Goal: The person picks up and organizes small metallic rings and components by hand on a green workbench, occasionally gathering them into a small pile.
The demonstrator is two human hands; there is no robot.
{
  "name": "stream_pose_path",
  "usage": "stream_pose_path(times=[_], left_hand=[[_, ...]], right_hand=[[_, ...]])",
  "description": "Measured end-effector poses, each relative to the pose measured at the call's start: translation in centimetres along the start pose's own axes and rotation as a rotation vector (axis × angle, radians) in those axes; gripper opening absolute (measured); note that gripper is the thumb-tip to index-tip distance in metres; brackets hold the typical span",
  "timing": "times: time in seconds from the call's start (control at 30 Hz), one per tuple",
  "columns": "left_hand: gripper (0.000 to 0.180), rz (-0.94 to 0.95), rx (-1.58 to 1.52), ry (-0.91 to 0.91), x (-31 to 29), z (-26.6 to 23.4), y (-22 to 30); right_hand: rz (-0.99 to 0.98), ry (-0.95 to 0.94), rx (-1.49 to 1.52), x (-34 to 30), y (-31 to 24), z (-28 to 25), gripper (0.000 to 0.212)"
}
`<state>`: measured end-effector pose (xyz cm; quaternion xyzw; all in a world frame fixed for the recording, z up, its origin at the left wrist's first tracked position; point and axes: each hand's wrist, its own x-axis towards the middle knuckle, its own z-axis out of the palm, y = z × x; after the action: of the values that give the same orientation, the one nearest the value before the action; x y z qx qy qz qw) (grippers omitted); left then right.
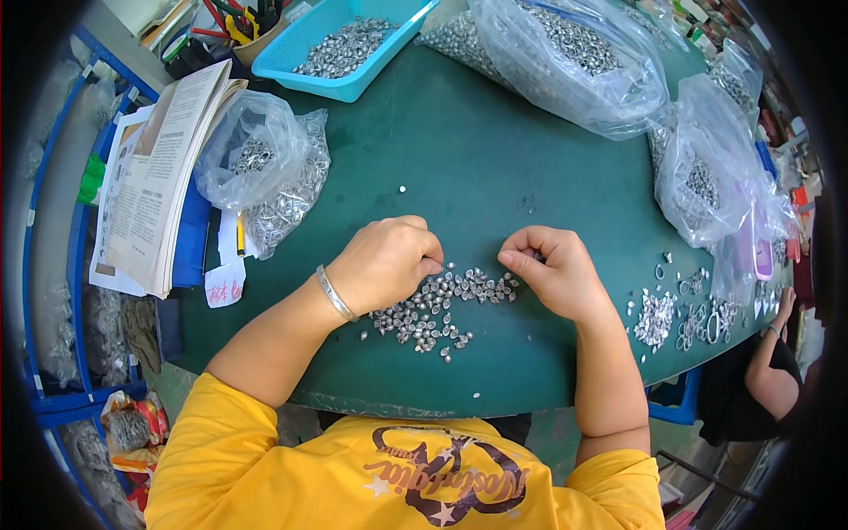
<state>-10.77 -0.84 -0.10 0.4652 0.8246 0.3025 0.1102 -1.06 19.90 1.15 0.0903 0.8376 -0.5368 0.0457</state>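
A loose pile of small, silver, oval metal pieces [422, 320] lies on the green tabletop in front of me. At the pile's upper left edge is my left hand [390, 258], its fingers curled and thumb and forefinger closed together beside the pieces. A silver bangle [336, 294] circles that wrist. My right hand [558, 272] rests at the right end of the pile, thumb and fingers drawn into a pinch. Whatever either pinch may hold is too small or hidden to tell.
Bags of metal parts [565, 57] and a blue basket [329, 81] line the far side. Left are another bag [287, 190] and a propped-up booklet [159, 177]. Flat silver pieces [655, 320] and rings lie at right, near another person's arm [774, 371].
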Motion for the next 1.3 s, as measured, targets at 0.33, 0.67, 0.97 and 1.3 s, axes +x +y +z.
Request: stream_pose_path(times=[0.33, 0.67, 0.97, 1.3], left_hand=[[0.012, -0.562, -1.14, -0.161, 1.0, -0.4, 0.4], [0.012, -0.442, -1.731, -0.079, 0.2, 1.6, -1.6], [0.005, -0.115, -0.354, 0.038, 0.9, 0.5, 0.6], [0.008, -0.405, -0.902, -0.085, 1.1, 0.5, 1.1]], right_hand=[[-0.124, -0.123, -0.174, -0.3, 0.2, 0.3, 0.011], [-0.037, -0.194, 0.845, 0.4, 0.7, -0.9, 0.012], [-0.28, 0.016, -0.38, -0.4, 0.2, 1.4, 0.008], [0.179, -0.197, 1.118, 0.5, 0.3, -0.5, 0.011]])
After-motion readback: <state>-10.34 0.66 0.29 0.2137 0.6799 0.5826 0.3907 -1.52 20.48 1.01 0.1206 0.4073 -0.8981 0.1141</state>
